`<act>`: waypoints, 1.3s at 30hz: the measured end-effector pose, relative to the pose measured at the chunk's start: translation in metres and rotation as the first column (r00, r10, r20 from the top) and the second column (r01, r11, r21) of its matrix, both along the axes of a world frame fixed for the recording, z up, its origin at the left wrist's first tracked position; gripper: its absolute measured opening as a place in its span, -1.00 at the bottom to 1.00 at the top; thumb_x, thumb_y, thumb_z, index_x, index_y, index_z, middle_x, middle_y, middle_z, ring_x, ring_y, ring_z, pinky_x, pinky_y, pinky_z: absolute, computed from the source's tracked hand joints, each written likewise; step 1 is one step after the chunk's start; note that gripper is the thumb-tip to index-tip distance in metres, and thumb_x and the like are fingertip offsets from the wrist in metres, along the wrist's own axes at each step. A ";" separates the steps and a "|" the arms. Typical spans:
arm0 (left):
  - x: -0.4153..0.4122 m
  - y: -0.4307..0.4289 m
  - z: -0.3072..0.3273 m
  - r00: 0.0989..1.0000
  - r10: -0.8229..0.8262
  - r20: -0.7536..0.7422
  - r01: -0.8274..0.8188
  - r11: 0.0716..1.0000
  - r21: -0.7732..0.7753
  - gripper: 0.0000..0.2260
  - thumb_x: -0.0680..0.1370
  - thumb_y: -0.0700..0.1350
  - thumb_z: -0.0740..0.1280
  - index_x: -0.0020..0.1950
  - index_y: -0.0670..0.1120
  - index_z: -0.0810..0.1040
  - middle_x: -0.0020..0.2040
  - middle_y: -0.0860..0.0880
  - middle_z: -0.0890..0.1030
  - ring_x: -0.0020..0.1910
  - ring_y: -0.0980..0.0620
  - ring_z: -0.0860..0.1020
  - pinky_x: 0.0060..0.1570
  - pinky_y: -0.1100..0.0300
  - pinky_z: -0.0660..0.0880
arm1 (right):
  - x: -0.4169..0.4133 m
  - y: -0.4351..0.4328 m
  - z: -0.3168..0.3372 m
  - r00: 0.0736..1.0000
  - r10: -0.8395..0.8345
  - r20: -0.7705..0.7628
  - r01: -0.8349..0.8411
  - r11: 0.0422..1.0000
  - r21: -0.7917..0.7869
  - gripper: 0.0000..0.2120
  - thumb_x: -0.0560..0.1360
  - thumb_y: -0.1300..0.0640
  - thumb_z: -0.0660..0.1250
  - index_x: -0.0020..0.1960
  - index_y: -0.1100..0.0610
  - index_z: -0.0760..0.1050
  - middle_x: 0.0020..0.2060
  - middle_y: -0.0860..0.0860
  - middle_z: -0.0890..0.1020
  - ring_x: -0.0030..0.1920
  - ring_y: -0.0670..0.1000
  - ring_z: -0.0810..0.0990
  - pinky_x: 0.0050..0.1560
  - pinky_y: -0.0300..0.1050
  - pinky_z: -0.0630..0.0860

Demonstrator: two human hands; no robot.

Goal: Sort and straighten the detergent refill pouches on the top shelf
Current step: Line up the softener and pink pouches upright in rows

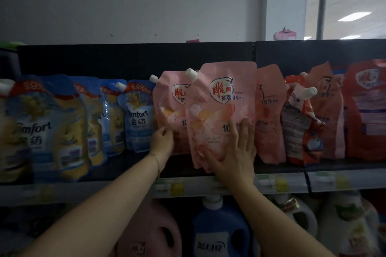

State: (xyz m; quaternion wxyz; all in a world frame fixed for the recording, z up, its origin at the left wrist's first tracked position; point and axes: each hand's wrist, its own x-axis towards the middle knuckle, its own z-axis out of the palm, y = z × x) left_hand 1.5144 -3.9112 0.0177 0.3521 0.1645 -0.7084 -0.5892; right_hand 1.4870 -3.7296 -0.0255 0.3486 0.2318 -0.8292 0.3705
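A large pink refill pouch [223, 102] with a white spout stands at the front of the top shelf [133, 165]. My right hand [234, 152] lies flat against its lower front, fingers straight and spread. Behind it to the left stands a second pink pouch [167, 98]; my left hand [163, 142] pinches its lower left edge. A third pink pouch [269, 115] leans behind on the right. Blue Comfort pouches [137, 119] fill the shelf's left part, and orange-red pouches [300, 123] lean crookedly at the right.
A black back panel [135, 58] runs behind the pouches. Price tags [271, 183] line the shelf's front rail. Below it stand a blue detergent jug [219, 233], a pink jug [150, 233] and white jugs [344, 221]. A white wall rises above.
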 end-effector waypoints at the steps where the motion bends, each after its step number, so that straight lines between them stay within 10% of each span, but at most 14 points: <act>1: 0.005 0.003 -0.002 0.996 -0.093 0.015 0.093 0.996 -0.003 -0.66 0.64 0.07 0.16 0.10 -0.15 0.58 0.05 -0.10 0.63 0.03 -0.08 0.59 0.10 0.07 0.51 | 0.000 0.000 0.000 1.000 0.015 0.016 -0.015 1.000 -0.025 -0.02 0.36 -0.44 0.25 0.51 -0.14 -0.27 0.54 0.05 -0.25 0.54 0.12 -0.25 0.47 0.15 -0.05; 4: 0.012 0.014 -0.005 0.965 -0.257 0.059 0.261 0.962 -0.079 -0.50 0.54 0.29 0.18 0.33 0.02 0.50 0.25 0.04 0.54 0.24 0.02 0.48 0.33 0.03 0.39 | 0.004 0.000 0.003 0.999 0.021 0.033 -0.021 1.000 -0.014 0.00 0.37 -0.44 0.23 0.52 -0.12 -0.31 0.53 0.07 -0.29 0.53 0.09 -0.31 0.48 0.13 -0.13; 12: 0.021 0.016 -0.001 0.990 -0.130 0.050 0.139 0.943 -0.303 -0.78 0.61 0.04 0.25 0.04 -0.04 0.62 0.04 -0.04 0.64 0.05 -0.03 0.58 0.15 0.00 0.51 | 0.025 -0.011 0.005 0.999 0.012 0.052 -0.019 0.991 0.133 -0.07 0.49 -0.41 0.06 0.41 -0.07 -0.58 0.52 0.13 -0.33 0.49 0.12 -0.39 0.49 0.13 -0.18; 16: 0.043 -0.006 -0.003 0.996 0.092 -0.016 -0.092 0.955 -0.281 -0.79 0.64 -0.05 0.21 -0.05 -0.15 0.54 -0.12 -0.07 0.59 -0.09 -0.06 0.54 -0.18 0.15 0.42 | 0.046 -0.039 0.007 0.987 0.147 0.059 -0.157 0.954 0.255 -0.22 0.53 -0.30 -0.01 0.54 -0.02 -0.33 0.50 0.23 -0.32 0.49 0.28 -0.34 0.46 0.24 -0.18; 22: 0.075 -0.051 -0.002 0.951 0.297 0.083 -0.284 0.948 -0.144 -0.90 0.61 -0.23 0.16 0.11 -0.14 0.36 0.04 -0.15 0.49 -0.01 -0.12 0.47 -0.06 0.07 0.44 | 0.065 -0.091 0.023 0.931 0.332 0.153 -0.366 0.842 0.397 -0.24 0.58 0.18 0.19 0.49 -0.36 -0.19 0.50 0.09 -0.39 0.48 0.26 -0.38 0.34 0.27 0.26; 27: 0.099 -0.070 0.000 0.990 0.042 0.138 0.001 0.953 -0.302 -0.30 0.48 -0.39 0.30 0.45 -0.05 -0.02 0.14 0.00 0.35 -0.07 0.17 0.44 -0.27 0.38 0.38 | 0.060 -0.107 0.044 0.968 0.237 0.084 -0.238 0.752 0.615 -0.10 0.55 0.25 0.22 0.44 -0.38 -0.35 0.46 0.06 -0.46 0.49 0.33 -0.29 0.33 0.30 0.30; 30: 0.099 -0.084 0.000 0.954 -0.065 0.294 0.191 0.885 -0.424 0.07 0.44 -0.34 0.41 0.50 0.15 -0.40 0.36 0.04 0.22 0.20 0.06 0.42 -0.03 0.31 0.48 | 0.049 -0.110 0.051 0.983 0.183 -0.008 -0.128 0.715 0.688 -0.11 0.56 0.17 0.24 0.44 -0.36 -0.38 0.36 0.02 -0.61 0.45 0.27 -0.46 0.34 0.38 0.15; 35: 0.070 -0.081 -0.005 0.945 0.045 0.325 0.190 0.733 -0.653 0.10 0.46 -0.21 0.44 0.28 0.53 -0.44 0.40 -0.16 0.34 0.30 -0.15 0.45 0.28 -0.02 0.44 | 0.032 -0.112 0.055 0.992 0.129 0.002 -0.089 0.670 0.737 -0.14 0.57 0.11 0.25 0.47 -0.31 -0.37 0.36 0.02 -0.62 0.43 0.31 -0.46 0.35 0.46 -0.02; 39: 0.046 -0.069 -0.003 0.938 0.024 0.346 0.228 0.708 -0.668 0.04 0.48 -0.15 0.46 0.33 0.48 -0.38 0.44 -0.16 0.35 0.33 -0.10 0.43 0.24 0.21 0.36 | 0.012 -0.105 0.048 0.999 0.050 0.017 -0.047 0.669 0.742 -0.09 0.54 0.03 0.30 0.46 -0.28 -0.40 0.32 0.00 -0.66 0.45 0.32 -0.42 0.38 0.42 -0.06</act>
